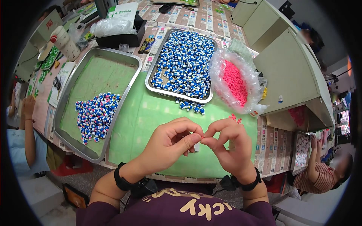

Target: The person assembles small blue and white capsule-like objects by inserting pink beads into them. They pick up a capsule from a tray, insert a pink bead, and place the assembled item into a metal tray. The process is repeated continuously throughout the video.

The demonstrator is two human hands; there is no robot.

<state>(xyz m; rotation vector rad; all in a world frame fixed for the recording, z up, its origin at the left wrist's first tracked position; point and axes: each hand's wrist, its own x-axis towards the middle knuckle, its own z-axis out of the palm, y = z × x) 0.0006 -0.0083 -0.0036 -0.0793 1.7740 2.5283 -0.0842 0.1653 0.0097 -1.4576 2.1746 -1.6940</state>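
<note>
My left hand (pixel 171 139) and my right hand (pixel 232 145) meet over the green mat (pixel 132 130), thumbs and forefingers pinched tip to tip. Whatever small piece is between the fingertips is too hidden to name. Just beyond my right hand lies a little pile of pink pieces (pixel 234 118). Farther off, a metal tray (pixel 149 81) holds many small blue-and-white pieces (pixel 186 62), and several more of these lie on the mat at its near edge. At the left, another metal tray (pixel 137 62) contains blue-and-white pieces with pink bits (pixel 97 115).
A clear plastic bag (pixel 217 66) of pink pieces (pixel 235 81) sits at the right of the far tray, beside a pale cabinet (pixel 290 71). A black box (pixel 117 39) and a cup (pixel 66 43) stand at the back left. Other people work at both sides.
</note>
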